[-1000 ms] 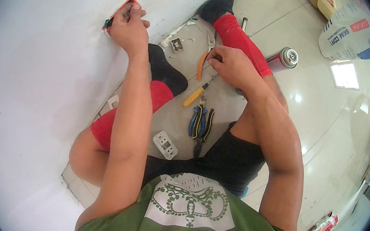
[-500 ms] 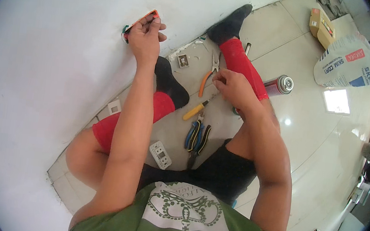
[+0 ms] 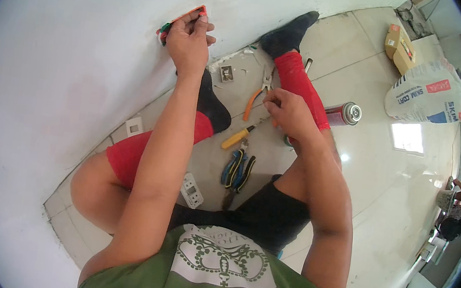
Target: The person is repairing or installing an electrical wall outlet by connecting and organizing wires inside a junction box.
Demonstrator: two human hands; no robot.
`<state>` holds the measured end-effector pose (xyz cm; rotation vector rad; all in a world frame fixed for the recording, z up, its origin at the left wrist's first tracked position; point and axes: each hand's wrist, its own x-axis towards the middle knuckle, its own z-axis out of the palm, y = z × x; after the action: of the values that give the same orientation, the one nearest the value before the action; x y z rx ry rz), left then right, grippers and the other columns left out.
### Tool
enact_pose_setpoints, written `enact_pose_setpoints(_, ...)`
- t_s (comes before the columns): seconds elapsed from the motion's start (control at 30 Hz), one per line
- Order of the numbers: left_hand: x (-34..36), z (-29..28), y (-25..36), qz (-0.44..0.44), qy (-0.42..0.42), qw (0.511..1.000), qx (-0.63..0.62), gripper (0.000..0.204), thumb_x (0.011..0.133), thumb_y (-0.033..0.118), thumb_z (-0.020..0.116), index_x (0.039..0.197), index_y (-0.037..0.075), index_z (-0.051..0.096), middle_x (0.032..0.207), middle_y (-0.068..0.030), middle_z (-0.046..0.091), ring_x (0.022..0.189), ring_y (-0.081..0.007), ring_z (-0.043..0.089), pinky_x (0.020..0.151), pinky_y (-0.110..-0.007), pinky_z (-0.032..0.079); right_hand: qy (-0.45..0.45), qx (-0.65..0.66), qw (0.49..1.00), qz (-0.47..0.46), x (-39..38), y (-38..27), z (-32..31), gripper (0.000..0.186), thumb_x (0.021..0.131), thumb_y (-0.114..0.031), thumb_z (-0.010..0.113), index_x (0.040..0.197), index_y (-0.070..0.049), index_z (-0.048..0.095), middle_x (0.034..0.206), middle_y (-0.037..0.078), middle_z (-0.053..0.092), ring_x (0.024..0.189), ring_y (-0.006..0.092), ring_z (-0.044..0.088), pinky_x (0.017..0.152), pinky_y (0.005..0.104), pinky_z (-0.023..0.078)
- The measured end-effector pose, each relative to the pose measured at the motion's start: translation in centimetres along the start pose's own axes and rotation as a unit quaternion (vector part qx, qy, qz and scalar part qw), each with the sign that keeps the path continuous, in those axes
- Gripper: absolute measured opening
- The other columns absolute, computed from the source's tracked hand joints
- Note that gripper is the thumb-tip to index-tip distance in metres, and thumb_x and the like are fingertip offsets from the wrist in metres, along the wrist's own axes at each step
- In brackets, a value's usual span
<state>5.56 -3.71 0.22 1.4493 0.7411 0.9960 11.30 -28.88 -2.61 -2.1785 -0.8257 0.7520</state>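
Note:
My left hand [image 3: 187, 45] reaches up to an orange electrical box [image 3: 197, 12] set in the white wall. Its fingers are bent in at the box's rim, thumb near the right end, and they hide most of the opening. Green and red wires [image 3: 164, 33] show at the box's lower left. Over the floor beside my right shin, my right hand [image 3: 288, 109] is closed in a pinch; whatever it holds cannot be made out. Just beyond it lie orange-handled pliers [image 3: 251, 102], and to its left a yellow-handled screwdriver [image 3: 235, 138].
Between my legs are blue-and-black-handled pliers [image 3: 234, 167] and a white socket outlet [image 3: 192, 191]. A small metal-lined box [image 3: 226, 73] and a white frame [image 3: 134, 127] lie along the wall. Rightward stand a spray can [image 3: 343, 114], a white sack [image 3: 426, 95] and a yellow carton [image 3: 399, 48].
The whole view has shifted slightly. My left hand stays at the wall box, its fingers a little further over the rim. At the far right, another person's arm has come into sight.

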Motion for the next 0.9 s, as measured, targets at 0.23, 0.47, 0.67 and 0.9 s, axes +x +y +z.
enact_pose_setpoints(0.23, 0.1, -0.6, 0.3, -0.02, -0.043, 0.999, -0.004, 0.024, 0.096, 0.011, 0.069, 0.114, -0.006, 0.067, 0.091, -0.0152, 0.075, 0.063, -0.0157, 0.07, 0.056, -0.026, 0.058, 0.008, -0.013, 1.0, 0.006, -0.4, 0.3, 0.1, 0.022, 0.093, -0.02, 0.065, 0.103, -0.002, 0.071, 0.097, 0.023, 0.072, 0.095, 0.0412, 0.069, 0.085, 0.0475, 0.054)
enact_pose_setpoints(0.47, -1.2, 1.5, 0.2, 0.012, 0.067, 0.998, 0.009, 0.022, 0.096, 0.01, 0.069, 0.109, -0.007, 0.068, 0.092, -0.0147, 0.075, 0.066, -0.0195, 0.073, 0.057, -0.028, 0.061, 0.013, 0.013, 0.999, -0.042, -0.4, 0.5, -0.1, 0.022, 0.094, -0.011, 0.063, 0.111, -0.001, 0.071, 0.079, 0.011, 0.068, 0.063, 0.0181, 0.065, 0.063, 0.0351, 0.053)
enact_pose_setpoints(0.67, -1.7, 2.9, 0.4, 0.001, 0.152, 0.987, -0.047, 0.019, 0.095, 0.008, 0.069, 0.101, -0.009, 0.067, 0.089, -0.0161, 0.074, 0.062, -0.0221, 0.072, 0.058, -0.03, 0.063, 0.003, 0.004, 0.999, -0.047, -0.5, 0.2, -0.3, 0.024, 0.093, -0.008, 0.062, 0.113, -0.002, 0.072, 0.081, 0.012, 0.068, 0.062, 0.0183, 0.065, 0.062, 0.0352, 0.053)
enact_pose_setpoints(0.9, -1.7, 2.8, 0.3, -0.023, 0.118, 0.988, -0.093, 0.015, 0.09, 0.007, 0.068, 0.09, -0.007, 0.065, 0.079, -0.0132, 0.07, 0.058, -0.0208, 0.07, 0.054, -0.03, 0.062, 0.02, 0.007, 0.999, -0.032, -0.7, -0.3, -0.4, 0.021, 0.088, -0.012, 0.063, 0.105, -0.004, 0.074, 0.1, 0.022, 0.072, 0.099, 0.0403, 0.069, 0.088, 0.0462, 0.054)
